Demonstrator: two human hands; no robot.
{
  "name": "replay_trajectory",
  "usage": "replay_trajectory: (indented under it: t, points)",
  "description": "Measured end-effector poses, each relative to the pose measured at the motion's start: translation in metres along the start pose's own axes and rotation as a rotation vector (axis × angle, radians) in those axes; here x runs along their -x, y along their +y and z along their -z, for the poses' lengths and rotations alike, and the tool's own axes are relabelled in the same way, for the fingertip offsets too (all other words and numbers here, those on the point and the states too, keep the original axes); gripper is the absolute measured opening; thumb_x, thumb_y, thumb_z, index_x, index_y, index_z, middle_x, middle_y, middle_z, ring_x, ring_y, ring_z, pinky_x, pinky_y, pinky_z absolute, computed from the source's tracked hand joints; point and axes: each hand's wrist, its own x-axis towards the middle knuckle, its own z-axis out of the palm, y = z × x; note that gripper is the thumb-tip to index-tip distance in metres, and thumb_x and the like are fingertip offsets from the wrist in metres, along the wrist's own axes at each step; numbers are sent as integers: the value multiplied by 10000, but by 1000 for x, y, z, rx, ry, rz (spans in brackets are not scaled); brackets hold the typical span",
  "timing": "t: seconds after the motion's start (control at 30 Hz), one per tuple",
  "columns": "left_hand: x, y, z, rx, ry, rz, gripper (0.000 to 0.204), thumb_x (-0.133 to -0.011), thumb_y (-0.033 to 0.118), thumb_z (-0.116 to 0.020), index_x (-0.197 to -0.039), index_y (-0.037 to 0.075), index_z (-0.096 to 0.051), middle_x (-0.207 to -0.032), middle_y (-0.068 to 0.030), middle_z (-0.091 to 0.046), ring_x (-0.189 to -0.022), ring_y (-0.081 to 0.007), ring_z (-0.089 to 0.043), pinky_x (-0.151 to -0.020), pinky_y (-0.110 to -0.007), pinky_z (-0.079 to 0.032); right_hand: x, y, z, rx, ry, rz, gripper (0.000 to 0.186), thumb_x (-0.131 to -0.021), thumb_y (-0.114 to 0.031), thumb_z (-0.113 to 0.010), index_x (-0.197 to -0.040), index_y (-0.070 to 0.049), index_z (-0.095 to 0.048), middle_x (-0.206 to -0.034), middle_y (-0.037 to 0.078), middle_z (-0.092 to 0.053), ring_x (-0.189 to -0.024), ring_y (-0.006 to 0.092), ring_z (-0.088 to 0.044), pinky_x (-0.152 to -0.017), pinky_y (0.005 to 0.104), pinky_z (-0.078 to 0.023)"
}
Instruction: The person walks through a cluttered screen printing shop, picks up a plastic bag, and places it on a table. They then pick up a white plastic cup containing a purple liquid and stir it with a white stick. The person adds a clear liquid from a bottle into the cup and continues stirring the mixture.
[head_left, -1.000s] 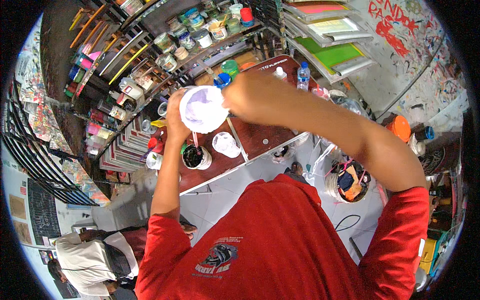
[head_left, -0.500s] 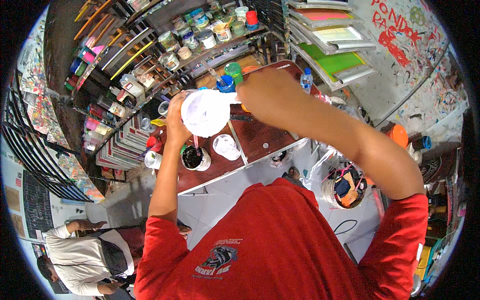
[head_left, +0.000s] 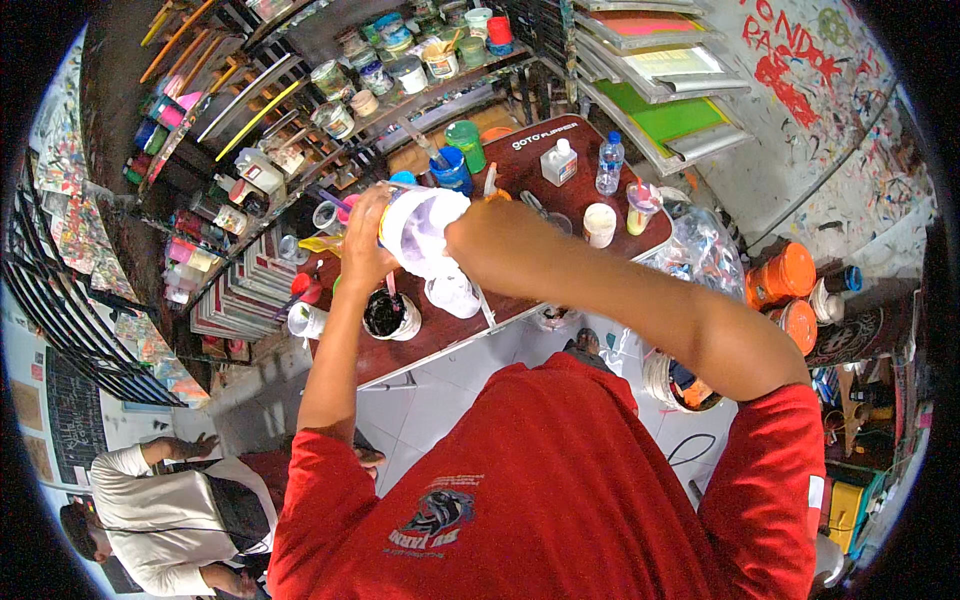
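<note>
My left hand (head_left: 368,238) is wrapped round the side of a white tub (head_left: 408,243), which is tilted and holds thick white paste. My right hand (head_left: 490,243) is closed at the tub's right side. Its fingertips are turned away, so what they hold is hidden. Just under the raised tub, a second white tub (head_left: 453,299) stands on the dark red table (head_left: 440,338), smeared with white. To its left sits a tub of black ink (head_left: 392,317) with a stick in it.
Behind my hands are a blue cup (head_left: 452,172), a green jar (head_left: 465,143) and a water bottle (head_left: 610,164). Paint shelves (head_left: 400,100) rise at the back left, framed screens (head_left: 660,115) at the back right. Orange buckets (head_left: 782,275) stand right. A person (head_left: 180,510) is at lower left.
My right hand has come down and left against the tub's side. The tub has tipped and shifted slightly right, showing more of its inside. More of the table's right end is visible.
</note>
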Motion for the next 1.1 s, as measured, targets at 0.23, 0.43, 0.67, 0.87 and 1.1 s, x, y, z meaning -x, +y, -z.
replay_trajectory:
  t: [0.23,0.43,0.67,0.87,1.1]
  points:
    - [12,-11,-4,59,64,58,722,-560,185,-844,-1182,29,-513,-1229,-190,-537,-1162,-364,-501,-993,-434,-400,13,9,4,52,-3,-166,267,-874,-205,-505,-752,-6,-635,-758,230,-629,-759,381,-646,-675,476,-506]
    - [24,-13,-6,6,41,98,753,-553,197,-850,-1194,28,-495,-1224,-190,-537,-1148,-371,-504,-986,-442,-402,16,22,26,-87,28,-184,305,-876,-233,-496,-724,-4,-628,-745,227,-632,-728,377,-646,-671,478,-506]
    - [11,9,-12,56,-13,14,747,-555,191,-848,-1194,30,-496,-1225,-176,-542,-1141,-369,-511,-978,-440,-407,21,24,20,-121,-4,-31,240,-830,-233,-556,-808,-28,-678,-735,209,-653,-715,360,-664,-629,492,-523]
    - [2,25,-14,126,-13,77,740,-539,196,-849,-1177,27,-514,-1185,-170,-561,-1138,-352,-516,-978,-430,-404,37,10,16,137,58,-80,184,-805,-165,-562,-765,-25,-675,-686,203,-643,-662,342,-669,-616,454,-539]
    - [1,47,-20,83,-22,81,696,-559,172,-843,-1159,24,-522,-1191,-187,-555,-1127,-364,-523,-962,-435,-416,63,41,37,81,204,-81,150,-756,-172,-601,-718,-36,-651,-672,181,-638,-607,320,-659,-560,442,-535]
